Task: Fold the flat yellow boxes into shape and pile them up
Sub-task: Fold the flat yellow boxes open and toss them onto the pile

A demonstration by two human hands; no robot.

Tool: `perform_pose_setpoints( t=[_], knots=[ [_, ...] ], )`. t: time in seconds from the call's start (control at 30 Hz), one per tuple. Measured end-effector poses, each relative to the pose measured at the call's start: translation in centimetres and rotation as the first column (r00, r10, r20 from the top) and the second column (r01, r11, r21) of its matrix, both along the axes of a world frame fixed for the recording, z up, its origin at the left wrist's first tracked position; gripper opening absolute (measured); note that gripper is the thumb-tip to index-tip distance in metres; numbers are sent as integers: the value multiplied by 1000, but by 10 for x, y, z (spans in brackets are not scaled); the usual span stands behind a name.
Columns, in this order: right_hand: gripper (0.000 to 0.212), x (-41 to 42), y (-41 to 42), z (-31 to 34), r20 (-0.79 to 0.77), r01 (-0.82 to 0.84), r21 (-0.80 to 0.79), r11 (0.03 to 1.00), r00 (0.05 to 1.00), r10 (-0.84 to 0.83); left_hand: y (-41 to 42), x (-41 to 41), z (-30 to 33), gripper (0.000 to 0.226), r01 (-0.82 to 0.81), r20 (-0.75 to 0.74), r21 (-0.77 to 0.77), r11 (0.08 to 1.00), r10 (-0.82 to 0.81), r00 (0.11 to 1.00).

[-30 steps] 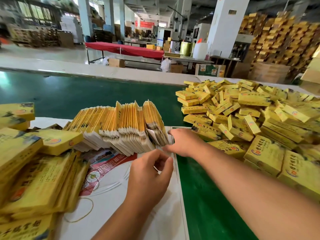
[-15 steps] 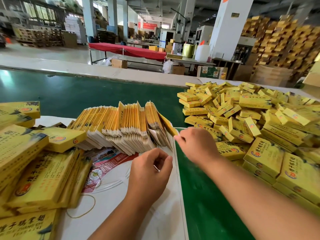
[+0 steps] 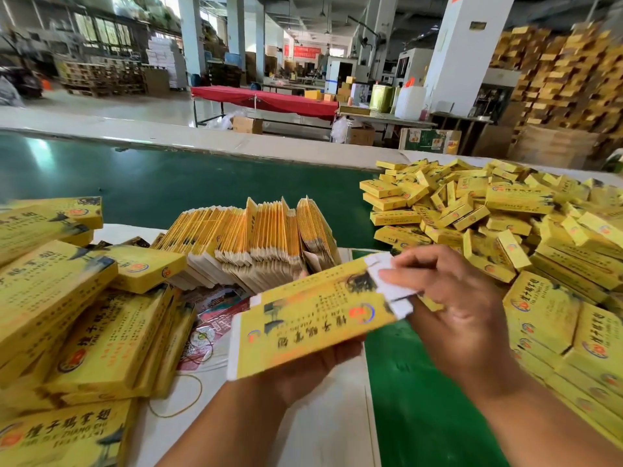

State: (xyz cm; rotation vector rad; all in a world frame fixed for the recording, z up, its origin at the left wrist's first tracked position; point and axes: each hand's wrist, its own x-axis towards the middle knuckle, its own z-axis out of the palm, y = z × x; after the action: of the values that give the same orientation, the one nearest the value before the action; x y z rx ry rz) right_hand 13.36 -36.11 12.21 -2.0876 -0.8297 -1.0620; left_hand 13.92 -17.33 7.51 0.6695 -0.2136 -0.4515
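One flat yellow box [image 3: 313,315] with white end flaps is held up in front of me, printed side up. My left hand [image 3: 303,365] holds it from underneath, fingers mostly hidden by the card. My right hand [image 3: 451,298] pinches its white right-end flap. Behind it a row of flat yellow boxes [image 3: 256,241] stands on edge. A big heap of folded yellow boxes [image 3: 505,230] lies to the right.
Stacks of larger yellow boxes [image 3: 77,318] crowd the left on a white sheet [image 3: 337,426]. A rubber band [image 3: 178,399] lies on that sheet. The green belt [image 3: 421,416] runs below my right arm. Far behind are a red table [image 3: 266,99] and pallets.
My right hand pulled one flat box out of the standing row and brought it toward me. My left hand, earlier curled on the sheet, now supports the box from below.
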Motion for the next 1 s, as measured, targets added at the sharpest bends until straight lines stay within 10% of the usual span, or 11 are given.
perform_pose_setpoints(
  t=[0.2,0.3,0.4,0.5,0.63,0.8,1.0],
  knots=[
    [30,1,-9,-33,-52,-46,-84,995,998,41,12,-7,10,89,434,86,-73,898,-428,900],
    [34,5,-15,-35,8,6,-197,980,1000,-5,8,-3,26,72,553,39,-44,832,-552,833],
    [49,7,-15,-35,-63,34,-186,982,997,-46,7,9,27,36,258,80,138,956,-270,960],
    [55,3,-16,-37,-186,53,-56,997,981,-62,7,9,14,31,409,77,120,905,-419,905],
    [39,-11,-7,-39,-400,21,-5,1000,916,-21,3,-3,0,55,314,122,118,942,-328,937],
    [38,-21,5,-41,-605,-64,45,997,793,78,-4,6,-3,45,151,77,498,854,-217,973],
    [21,-19,0,-40,-770,-150,369,917,503,392,-5,-3,0,69,302,164,358,883,-378,911]
  ],
)
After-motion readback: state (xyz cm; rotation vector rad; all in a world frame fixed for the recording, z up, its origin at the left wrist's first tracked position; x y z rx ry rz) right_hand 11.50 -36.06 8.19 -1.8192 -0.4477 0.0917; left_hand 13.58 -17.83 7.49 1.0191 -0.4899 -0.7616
